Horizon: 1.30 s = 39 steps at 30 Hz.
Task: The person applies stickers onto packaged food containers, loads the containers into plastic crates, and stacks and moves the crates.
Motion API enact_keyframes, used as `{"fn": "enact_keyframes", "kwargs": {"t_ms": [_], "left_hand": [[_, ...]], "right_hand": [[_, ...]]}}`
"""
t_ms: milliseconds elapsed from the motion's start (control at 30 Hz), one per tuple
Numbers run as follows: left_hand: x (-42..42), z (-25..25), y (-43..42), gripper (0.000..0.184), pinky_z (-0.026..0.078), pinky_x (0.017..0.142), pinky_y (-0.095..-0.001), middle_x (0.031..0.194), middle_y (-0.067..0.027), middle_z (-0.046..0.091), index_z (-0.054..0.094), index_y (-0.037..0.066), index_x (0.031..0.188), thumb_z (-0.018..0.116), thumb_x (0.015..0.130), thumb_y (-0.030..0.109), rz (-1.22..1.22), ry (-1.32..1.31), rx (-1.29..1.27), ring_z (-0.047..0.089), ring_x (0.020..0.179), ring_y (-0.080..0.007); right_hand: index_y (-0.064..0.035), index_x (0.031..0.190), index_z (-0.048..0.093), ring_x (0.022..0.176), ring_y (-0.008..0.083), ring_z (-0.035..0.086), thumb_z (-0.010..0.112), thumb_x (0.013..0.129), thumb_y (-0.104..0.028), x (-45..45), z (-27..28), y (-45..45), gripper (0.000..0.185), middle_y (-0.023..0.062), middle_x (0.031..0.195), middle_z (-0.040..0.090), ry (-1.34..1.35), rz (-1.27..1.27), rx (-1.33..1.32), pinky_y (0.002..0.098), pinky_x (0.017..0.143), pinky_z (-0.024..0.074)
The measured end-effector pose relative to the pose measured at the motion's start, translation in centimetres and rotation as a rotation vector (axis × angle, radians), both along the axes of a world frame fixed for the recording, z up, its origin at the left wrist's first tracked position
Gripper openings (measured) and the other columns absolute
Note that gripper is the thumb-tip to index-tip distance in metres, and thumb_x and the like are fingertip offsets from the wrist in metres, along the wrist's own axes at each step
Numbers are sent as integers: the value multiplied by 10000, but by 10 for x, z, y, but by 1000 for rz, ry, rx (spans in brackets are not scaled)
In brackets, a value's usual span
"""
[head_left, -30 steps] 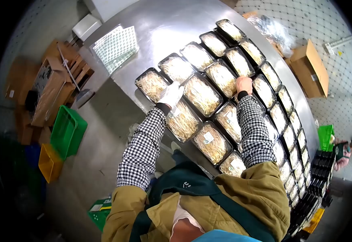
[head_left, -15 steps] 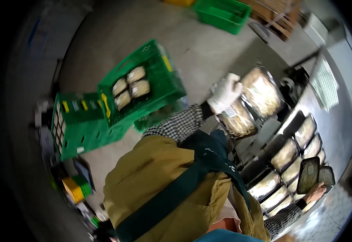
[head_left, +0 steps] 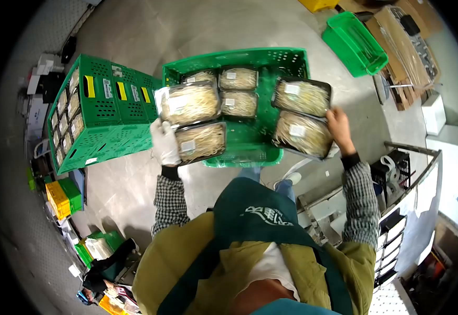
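My left hand (head_left: 164,143), in a white glove, is closed on the outer edge of two film-wrapped black trays of pale thin strands, an upper tray (head_left: 192,105) and a lower tray (head_left: 201,143). Bare, my right hand (head_left: 340,130) grips two similar trays, one farther tray (head_left: 303,97) and one nearer tray (head_left: 303,134). Both pairs are held over a green crate (head_left: 234,51). Inside it lie packed trays, among them a back tray (head_left: 239,78) and a front tray (head_left: 239,104); the left ones are partly hidden by the pair in my left hand.
Left of the crate stands a stack of green crates (head_left: 98,131) holding similar trays. A green tub (head_left: 355,44) is at the back right beside a wooden pallet (head_left: 397,94). A metal table (head_left: 412,231) with trays is at the right. Another person (head_left: 103,278) is at the lower left.
My view has turned to face the crate. My right hand has come from the table with its two trays, and my left hand has carried its pair over the crate.
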<state>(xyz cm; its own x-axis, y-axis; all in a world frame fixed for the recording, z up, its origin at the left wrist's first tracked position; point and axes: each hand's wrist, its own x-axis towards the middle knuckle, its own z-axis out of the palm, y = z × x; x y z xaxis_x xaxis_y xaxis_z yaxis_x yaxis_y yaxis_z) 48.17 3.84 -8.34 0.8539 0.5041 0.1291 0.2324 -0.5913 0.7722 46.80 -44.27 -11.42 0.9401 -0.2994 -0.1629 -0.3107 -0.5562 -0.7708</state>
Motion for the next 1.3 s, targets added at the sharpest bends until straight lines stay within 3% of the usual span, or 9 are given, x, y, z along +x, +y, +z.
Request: {"fn": "enact_keyframes", "kwargs": {"t_ms": [267, 333, 400, 500, 700, 833, 1000, 1200, 1300], "left_hand": [[-6, -32, 80, 179, 479, 643, -240, 855, -85, 619, 520, -47, 1032, 476, 925, 90, 115, -28, -558, 578, 720, -122], [-5, -35, 70, 187, 499, 680, -262, 904, -99, 632, 534, -40, 1051, 459, 922, 73, 155, 36, -598, 596, 754, -138], [6, -40, 47, 217, 490, 686, -269, 894, -93, 629, 550, -52, 1061, 468, 913, 85, 155, 65, -646, 589, 761, -141], [25, -58, 12, 250, 445, 719, -250, 867, -76, 597, 568, -70, 1053, 498, 904, 118, 83, 56, -637, 541, 776, -124], [65, -89, 27, 209, 358, 367, -201, 735, -34, 530, 471, -17, 1094, 475, 922, 103, 27, 179, -650, 457, 461, -75], [59, -104, 86, 230, 401, 365, -224, 713, -61, 585, 449, 17, 1106, 470, 921, 152, -8, 373, -330, 508, 470, -95], [31, -138, 90, 254, 492, 459, -327, 742, -155, 633, 503, -7, 1060, 485, 898, 187, -153, 784, -88, 618, 547, -224], [35, -173, 84, 206, 519, 723, -429, 917, -210, 655, 696, 36, 771, 519, 821, 131, -733, 947, 840, 638, 880, -346], [41, -129, 23, 726, 498, 803, -448, 1256, -191, 502, 337, 51, 1340, 715, 759, 265, -861, 863, 942, 584, 1005, -362]], "right_hand": [[-8, 1112, 473, 889, 354, 562, 557, 828, -205, 141, -135, 88, 356, 195, 1007, 587, -184, 242, -849, 435, 754, 467], [33, 1221, 437, 984, 354, 547, 627, 821, -338, 120, -131, 122, 577, 244, 1134, 537, -205, 391, -665, 423, 840, 456], [19, 1358, 324, 1200, 340, 443, 639, 800, -506, 87, -58, 183, 828, 248, 1331, 419, 439, 555, 239, 370, 983, 383], [6, 1419, 228, 1294, 315, 351, 637, 796, -529, 46, -46, 232, 917, 219, 1408, 345, 430, 645, 836, 357, 1065, 295], [57, 1387, 264, 1224, 256, 423, 604, 862, -442, 34, -79, 206, 800, 208, 1347, 414, 610, 358, 848, 321, 1018, 347], [82, 1340, 333, 1154, 225, 484, 567, 895, -432, 37, -134, 189, 719, 143, 1299, 482, 802, 153, 1127, 323, 966, 388], [74, 1252, 387, 1085, 384, 524, 556, 867, -259, 30, -249, 227, 536, 256, 1193, 528, 726, 238, 96, 404, 893, 440], [11, 1022, 510, 977, 359, 496, 522, 732, -49, 8, -200, 231, 297, 207, 997, 533, -153, 321, -381, 431, 815, 445], [9, 1020, 553, 949, 337, 539, 545, 752, -119, -34, -167, 204, 298, 179, 993, 576, -265, 171, -248, 409, 835, 451]]}}
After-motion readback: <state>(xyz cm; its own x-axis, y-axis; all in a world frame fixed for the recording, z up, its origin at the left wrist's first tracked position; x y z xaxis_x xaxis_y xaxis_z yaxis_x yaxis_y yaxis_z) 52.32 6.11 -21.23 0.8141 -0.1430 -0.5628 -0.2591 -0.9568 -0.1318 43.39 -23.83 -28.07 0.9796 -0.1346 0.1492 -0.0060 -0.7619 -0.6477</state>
